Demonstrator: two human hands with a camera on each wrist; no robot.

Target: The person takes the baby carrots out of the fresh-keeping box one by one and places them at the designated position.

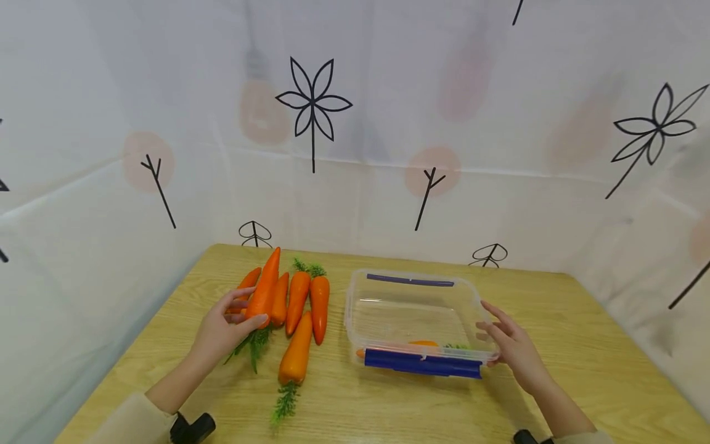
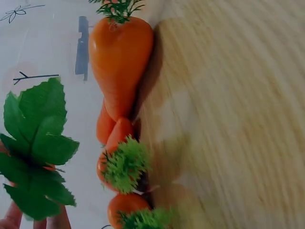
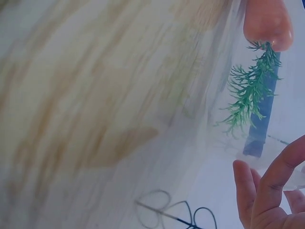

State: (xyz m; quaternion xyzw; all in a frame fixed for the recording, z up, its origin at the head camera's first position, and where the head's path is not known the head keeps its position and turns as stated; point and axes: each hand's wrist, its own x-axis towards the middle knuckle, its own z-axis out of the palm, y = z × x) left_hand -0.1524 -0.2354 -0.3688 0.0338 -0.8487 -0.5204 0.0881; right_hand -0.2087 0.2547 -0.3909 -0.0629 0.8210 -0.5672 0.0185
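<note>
My left hand (image 1: 219, 330) grips an orange carrot (image 1: 266, 287) with its tip pointing up, over other carrots on the table. Broad green leaves (image 2: 35, 148) in the left wrist view cover most of the held carrot and part of the fingers. At the right end of a clear plastic container (image 1: 410, 311) with dark blue clips, my right hand (image 1: 516, 348) holds the rim between thumb and fingers. Inside the container lies a carrot (image 3: 269, 24) with feathery greens (image 3: 255, 90).
Several carrots lie left of the container, among them one (image 1: 320, 308) with its tip toward me and one (image 1: 296, 354) with its greens toward me. The wooden table (image 1: 532, 308) meets a patterned white cloth (image 1: 377, 123) at the back and sides.
</note>
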